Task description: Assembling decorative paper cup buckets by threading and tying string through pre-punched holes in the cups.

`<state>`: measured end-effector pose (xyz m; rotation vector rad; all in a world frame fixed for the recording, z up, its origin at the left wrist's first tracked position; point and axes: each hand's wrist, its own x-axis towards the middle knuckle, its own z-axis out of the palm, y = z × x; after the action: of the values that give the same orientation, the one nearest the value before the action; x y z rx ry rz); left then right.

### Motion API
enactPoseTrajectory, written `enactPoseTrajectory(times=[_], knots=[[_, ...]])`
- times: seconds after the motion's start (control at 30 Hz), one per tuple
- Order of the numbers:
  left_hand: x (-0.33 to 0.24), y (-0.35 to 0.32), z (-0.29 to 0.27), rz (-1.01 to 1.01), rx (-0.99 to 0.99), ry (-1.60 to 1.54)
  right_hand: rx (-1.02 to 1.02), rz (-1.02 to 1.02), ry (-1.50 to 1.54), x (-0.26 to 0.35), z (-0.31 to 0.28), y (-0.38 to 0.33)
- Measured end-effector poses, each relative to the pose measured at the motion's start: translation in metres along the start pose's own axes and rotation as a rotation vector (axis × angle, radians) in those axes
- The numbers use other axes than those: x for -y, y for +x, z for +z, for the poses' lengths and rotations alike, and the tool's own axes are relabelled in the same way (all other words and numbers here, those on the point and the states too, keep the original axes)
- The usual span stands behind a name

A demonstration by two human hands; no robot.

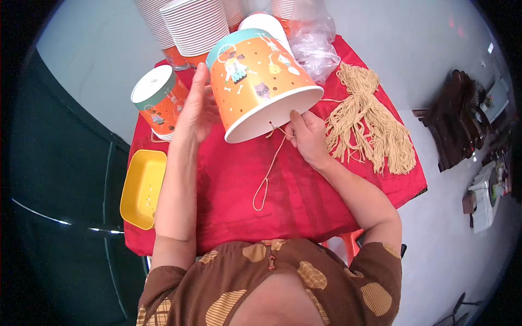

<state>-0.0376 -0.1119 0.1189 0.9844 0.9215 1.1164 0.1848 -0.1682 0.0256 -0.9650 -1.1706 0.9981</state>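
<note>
An orange paper bucket (255,70) with a teal base band and cartoon figures is tipped over above the table, its white-rimmed mouth toward me. My right hand (310,136) grips the near right of its rim, thumb at the inner side. A thin tan cord (265,185) passes through the wall near the rim, runs by my right fingers and hangs down in a loop. Beside the bucket's left wall is my left hand (198,108), fingers stretched out and apart; whether they touch the wall is unclear. The bucket's inside is mostly hidden.
A red cloth (234,185) covers the table. Upside-down buckets (163,100) stand at left, above a yellow tray (143,187) holding small bits. Tall stacks of buckets (194,27) and a clear plastic bag (315,51) are at the back. A tan cord bundle (370,122) lies right.
</note>
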Motion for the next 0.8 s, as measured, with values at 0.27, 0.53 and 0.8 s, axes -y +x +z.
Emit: enactPoseTrajectory(times=[0.27,0.53,0.8], knots=[[0.018,-0.004,0.033,0.051,0.142,-0.328,-0.022,-0.017,-0.015,-0.009,-0.006,0.005],[0.019,-0.008,0.035,0.130,0.156,-0.337,-0.014,0.151,0.078,-0.001,-0.002,0.004],[0.029,-0.011,0.044,0.149,0.162,-0.340,0.006,0.177,-0.015,-0.001,0.002,0.000]])
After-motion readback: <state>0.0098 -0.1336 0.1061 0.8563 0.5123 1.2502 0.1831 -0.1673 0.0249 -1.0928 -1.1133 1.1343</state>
